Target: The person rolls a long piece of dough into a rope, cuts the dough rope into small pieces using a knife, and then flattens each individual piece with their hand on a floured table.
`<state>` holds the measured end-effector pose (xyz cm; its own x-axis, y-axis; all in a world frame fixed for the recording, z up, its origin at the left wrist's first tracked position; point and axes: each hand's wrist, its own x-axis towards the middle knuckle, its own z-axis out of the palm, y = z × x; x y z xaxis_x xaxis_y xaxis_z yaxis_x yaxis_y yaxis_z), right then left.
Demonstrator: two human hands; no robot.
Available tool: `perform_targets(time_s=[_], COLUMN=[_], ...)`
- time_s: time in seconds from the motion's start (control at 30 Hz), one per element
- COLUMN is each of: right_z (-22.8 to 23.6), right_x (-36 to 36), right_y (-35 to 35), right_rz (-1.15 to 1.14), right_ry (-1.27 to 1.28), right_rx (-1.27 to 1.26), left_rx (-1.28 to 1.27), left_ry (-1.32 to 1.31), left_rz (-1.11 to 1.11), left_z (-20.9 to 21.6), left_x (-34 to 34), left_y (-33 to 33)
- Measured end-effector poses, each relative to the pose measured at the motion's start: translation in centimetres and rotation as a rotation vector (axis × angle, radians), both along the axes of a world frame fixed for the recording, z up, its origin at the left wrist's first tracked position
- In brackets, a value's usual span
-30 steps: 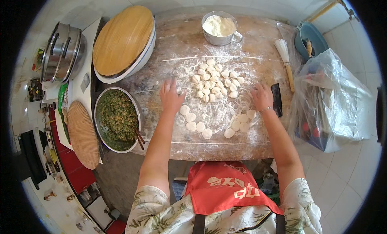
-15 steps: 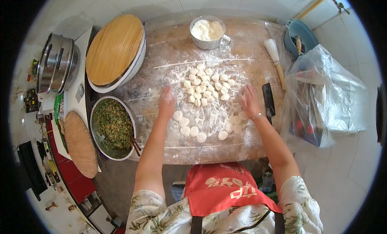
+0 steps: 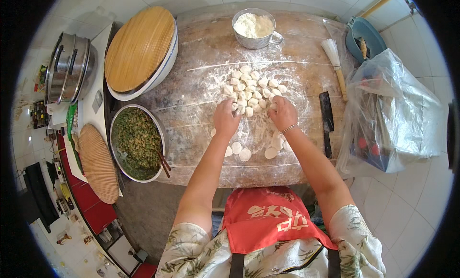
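Observation:
A cluster of small floured dough pieces (image 3: 253, 92) lies on the wooden board (image 3: 191, 57). At its near left edge my left hand (image 3: 226, 119) has fingers and thumb curled round dough pieces. Opposite, my right hand (image 3: 283, 114) curls the same way round pieces at the near right edge. Parts of those pieces are hidden by the fingers. Nearer to me lie flattened dough rounds: a few (image 3: 245, 155) beside my left forearm, others (image 3: 271, 153) beside my right wrist, where they partly overlap.
A metal cup of flour (image 3: 254, 26) stands at the back. To the left are a bowl of green filling (image 3: 138, 144) with chopsticks and a basin under a round wooden lid (image 3: 139, 48). A cleaver (image 3: 327, 124), a brush (image 3: 339, 76) and a plastic-covered box (image 3: 388, 115) sit right.
Both hands have moved inward from the sides to the cluster's near edges, their fingers now curled round dough pieces. The view has shifted slightly.

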<state>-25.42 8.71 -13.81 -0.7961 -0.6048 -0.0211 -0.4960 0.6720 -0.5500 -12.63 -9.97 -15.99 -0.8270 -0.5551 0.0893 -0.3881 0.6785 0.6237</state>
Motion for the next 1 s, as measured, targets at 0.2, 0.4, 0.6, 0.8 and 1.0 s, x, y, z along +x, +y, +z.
perform_targets(time_s=[0.2,0.4,0.6,0.8,1.0], right_z=[-1.7,-1.2,-4.4,-6.3,-5.3], right_x=[-2.9,-5.4,-6.5,-6.4,-2.4], right_y=[4.6,7.9,5.7,4.8,8.6], right_rz=[-0.118,-0.112,-0.039,-0.071,0.135], right_ry=[-0.007,0.061,0.269,0.213,0.072], right_rx=[0.086,0.124,0.215,0.233,0.075], left_rx=[0.172,0.165,-0.342,-0.337,-0.056], left_ry=[-0.185,-0.134,-0.179,-0.301,-0.083], left_rz=[0.054,0.162,0.073,0.028,-0.277], left_z=[0.2,0.3,-1.3,-2.9,-2.6], left_x=[0.4,2.1,-1.2,-2.0,4.8], left_y=[-2.3,-7.0,-6.0,-6.3,-5.0])
